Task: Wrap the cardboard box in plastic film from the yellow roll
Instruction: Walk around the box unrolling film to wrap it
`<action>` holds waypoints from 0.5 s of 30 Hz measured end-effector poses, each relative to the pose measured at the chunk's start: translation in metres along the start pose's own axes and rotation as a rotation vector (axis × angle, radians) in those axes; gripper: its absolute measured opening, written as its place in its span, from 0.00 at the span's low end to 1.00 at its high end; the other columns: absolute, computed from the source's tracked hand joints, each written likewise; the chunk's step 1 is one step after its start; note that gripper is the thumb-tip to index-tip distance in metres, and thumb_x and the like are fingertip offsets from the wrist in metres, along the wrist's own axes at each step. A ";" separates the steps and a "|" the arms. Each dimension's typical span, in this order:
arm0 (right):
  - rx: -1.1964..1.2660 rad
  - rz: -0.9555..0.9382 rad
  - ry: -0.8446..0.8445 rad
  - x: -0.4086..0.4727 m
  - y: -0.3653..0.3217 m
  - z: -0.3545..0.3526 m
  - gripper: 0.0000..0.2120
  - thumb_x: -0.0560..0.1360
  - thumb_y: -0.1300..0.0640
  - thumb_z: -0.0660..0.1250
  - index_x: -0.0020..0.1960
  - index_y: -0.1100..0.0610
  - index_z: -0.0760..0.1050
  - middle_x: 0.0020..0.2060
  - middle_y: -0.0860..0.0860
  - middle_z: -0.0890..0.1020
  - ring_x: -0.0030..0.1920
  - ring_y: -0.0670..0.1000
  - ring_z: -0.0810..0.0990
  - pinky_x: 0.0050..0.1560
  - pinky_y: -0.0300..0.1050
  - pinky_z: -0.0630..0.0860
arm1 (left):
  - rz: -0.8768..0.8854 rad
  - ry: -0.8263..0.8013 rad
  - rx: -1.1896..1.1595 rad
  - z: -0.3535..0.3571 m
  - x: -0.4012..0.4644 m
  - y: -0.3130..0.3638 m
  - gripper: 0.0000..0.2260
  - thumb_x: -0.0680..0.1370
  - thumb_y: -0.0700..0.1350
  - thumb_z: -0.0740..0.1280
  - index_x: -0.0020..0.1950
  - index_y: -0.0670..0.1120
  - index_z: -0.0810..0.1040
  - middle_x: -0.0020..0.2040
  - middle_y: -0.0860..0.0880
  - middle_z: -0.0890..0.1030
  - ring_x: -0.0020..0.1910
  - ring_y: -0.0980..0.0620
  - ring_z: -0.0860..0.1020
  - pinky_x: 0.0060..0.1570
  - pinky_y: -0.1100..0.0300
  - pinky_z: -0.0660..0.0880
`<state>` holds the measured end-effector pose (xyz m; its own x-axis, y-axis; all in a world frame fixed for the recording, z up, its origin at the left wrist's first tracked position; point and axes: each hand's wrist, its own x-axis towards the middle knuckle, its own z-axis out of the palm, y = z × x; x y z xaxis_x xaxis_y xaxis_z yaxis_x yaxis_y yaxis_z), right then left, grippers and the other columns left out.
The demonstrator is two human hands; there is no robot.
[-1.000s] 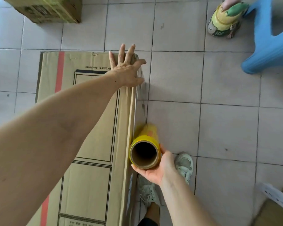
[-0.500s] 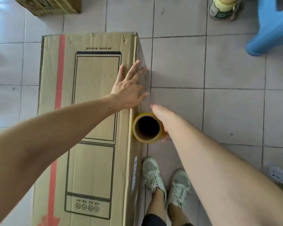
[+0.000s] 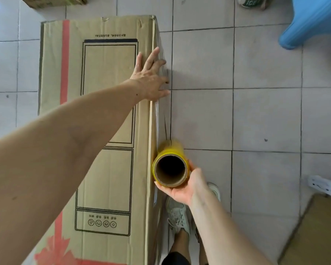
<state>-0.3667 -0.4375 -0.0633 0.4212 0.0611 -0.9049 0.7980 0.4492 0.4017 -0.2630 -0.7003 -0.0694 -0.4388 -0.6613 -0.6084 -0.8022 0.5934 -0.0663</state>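
A tall cardboard box [image 3: 103, 121] with black line prints and a red stripe stands on the tiled floor. My left hand [image 3: 151, 77] lies flat on its top right edge, fingers straight, pressing the clear plastic film [image 3: 157, 119] against the box. The film runs along the box's right side down to the yellow roll [image 3: 170, 165], which I see end-on with its brown hollow core. My right hand [image 3: 183, 188] grips the roll from below and the right, close beside the box.
A blue plastic stool [image 3: 310, 22] stands at the far right. A green and yellow shoe [image 3: 252, 1] is at the top edge. Another carton [image 3: 55, 0] sits top left. Flat cardboard [image 3: 313, 232] and a white strip [image 3: 325, 185] lie bottom right. My sneakers [image 3: 178, 213] stand by the box.
My right hand has pulled the roll back toward me along the box's side, drawing out more film. My left hand stays flat on the box's right edge.
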 end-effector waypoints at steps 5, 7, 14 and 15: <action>-0.331 -0.190 0.281 -0.009 -0.011 0.014 0.18 0.82 0.50 0.54 0.70 0.53 0.66 0.67 0.59 0.71 0.64 0.68 0.73 0.61 0.72 0.71 | 0.024 -0.043 0.115 -0.003 -0.014 0.004 0.23 0.82 0.62 0.56 0.74 0.55 0.71 0.82 0.45 0.43 0.76 0.39 0.28 0.72 0.32 0.33; -0.599 -0.407 0.407 -0.011 -0.024 0.026 0.18 0.82 0.56 0.52 0.70 0.53 0.68 0.68 0.55 0.72 0.64 0.64 0.74 0.61 0.70 0.71 | 0.114 -0.043 0.184 0.006 -0.030 0.014 0.22 0.83 0.61 0.52 0.75 0.58 0.69 0.82 0.47 0.42 0.77 0.40 0.30 0.72 0.33 0.33; -1.116 -0.296 0.344 -0.024 -0.025 0.057 0.34 0.79 0.34 0.51 0.77 0.54 0.60 0.74 0.61 0.65 0.68 0.71 0.69 0.56 0.72 0.73 | 0.158 0.038 0.161 0.055 -0.087 0.039 0.24 0.84 0.61 0.48 0.61 0.56 0.82 0.71 0.48 0.71 0.80 0.44 0.44 0.74 0.35 0.33; -1.095 -0.271 0.297 -0.026 -0.023 0.055 0.38 0.77 0.30 0.54 0.78 0.52 0.57 0.76 0.60 0.62 0.70 0.70 0.66 0.59 0.74 0.71 | 0.149 0.052 0.133 0.055 -0.085 0.040 0.23 0.84 0.60 0.49 0.61 0.55 0.82 0.71 0.47 0.70 0.80 0.44 0.44 0.73 0.35 0.32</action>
<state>-0.3724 -0.4982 -0.0410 0.0607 -0.0134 -0.9981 -0.0135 0.9998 -0.0142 -0.2355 -0.5944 -0.0640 -0.5717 -0.5824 -0.5779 -0.6678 0.7395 -0.0847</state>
